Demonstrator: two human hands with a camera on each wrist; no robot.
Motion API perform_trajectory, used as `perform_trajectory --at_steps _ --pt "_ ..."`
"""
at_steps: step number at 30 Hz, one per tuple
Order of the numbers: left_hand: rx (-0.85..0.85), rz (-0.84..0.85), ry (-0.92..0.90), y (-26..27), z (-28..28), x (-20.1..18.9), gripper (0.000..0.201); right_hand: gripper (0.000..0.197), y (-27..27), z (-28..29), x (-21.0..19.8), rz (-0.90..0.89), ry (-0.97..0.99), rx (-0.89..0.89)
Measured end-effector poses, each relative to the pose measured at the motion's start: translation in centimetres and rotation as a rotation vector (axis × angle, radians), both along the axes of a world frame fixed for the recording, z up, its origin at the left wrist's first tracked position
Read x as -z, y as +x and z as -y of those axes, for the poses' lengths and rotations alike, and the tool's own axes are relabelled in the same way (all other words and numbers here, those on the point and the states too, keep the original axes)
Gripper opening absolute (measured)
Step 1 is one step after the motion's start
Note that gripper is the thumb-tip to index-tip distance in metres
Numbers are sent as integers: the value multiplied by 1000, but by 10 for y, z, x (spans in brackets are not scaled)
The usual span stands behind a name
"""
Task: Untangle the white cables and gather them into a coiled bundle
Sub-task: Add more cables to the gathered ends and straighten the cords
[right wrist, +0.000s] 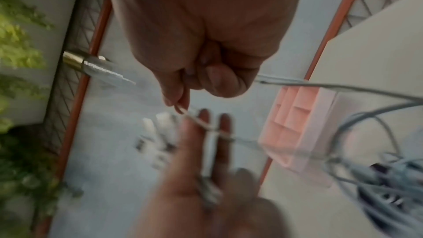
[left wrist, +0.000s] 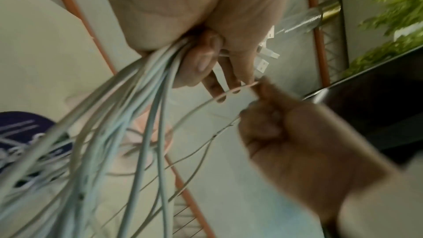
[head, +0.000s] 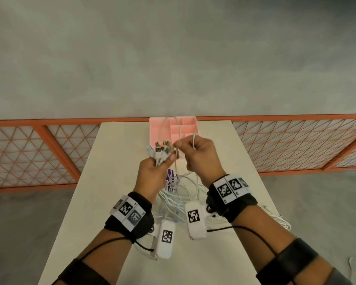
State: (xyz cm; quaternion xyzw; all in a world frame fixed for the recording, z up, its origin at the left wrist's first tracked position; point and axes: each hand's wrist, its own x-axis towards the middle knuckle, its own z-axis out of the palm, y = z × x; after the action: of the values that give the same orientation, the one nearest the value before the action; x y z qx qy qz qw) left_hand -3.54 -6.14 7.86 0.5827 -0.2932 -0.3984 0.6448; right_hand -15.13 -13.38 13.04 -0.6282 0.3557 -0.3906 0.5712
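Several white cables (head: 177,194) hang in a tangle down onto the pale table (head: 115,182). My left hand (head: 155,167) holds a bunch of them just below their plugs (head: 160,150), which fan out above the fist; the left wrist view shows the strands (left wrist: 146,97) leaving the palm. My right hand (head: 199,155) is raised beside it and pinches a single thin cable (right wrist: 183,109) between thumb and fingertip. That cable loops (head: 180,128) upward and also runs across the left hand's fingers (right wrist: 203,124).
A pink divided tray (head: 185,128) stands at the table's far edge, just behind the hands. A purple item (head: 171,175) lies under the cable heap. An orange-framed mesh fence (head: 49,149) runs behind the table. More white cable trails at the right edge (head: 282,221).
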Motion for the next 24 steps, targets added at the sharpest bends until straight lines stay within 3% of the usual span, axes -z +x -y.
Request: perform_trajectory --at_steps 3,7,12,15,18,21,24 --pt "61 44 63 -16 -5 20 14 12 10 -1 -19 170 74 20" --pt "127 19 182 -17 -15 48 14 15 9 2 -48 329 14 34" --pt "-24 -190 195 3 -25 68 24 10 -21 35 -69 347 -122 208" --pt "-69 -234 200 8 -21 68 26 15 -40 56 -47 229 -101 332" --pt "-65 -255 194 9 -16 65 28 18 -58 70 1 45 -32 495" --pt "-69 -275 191 11 -12 63 29 19 -82 76 59 -168 203 645" --pt "-54 -279 185 12 -9 62 29 25 -100 77 113 -270 449 659"
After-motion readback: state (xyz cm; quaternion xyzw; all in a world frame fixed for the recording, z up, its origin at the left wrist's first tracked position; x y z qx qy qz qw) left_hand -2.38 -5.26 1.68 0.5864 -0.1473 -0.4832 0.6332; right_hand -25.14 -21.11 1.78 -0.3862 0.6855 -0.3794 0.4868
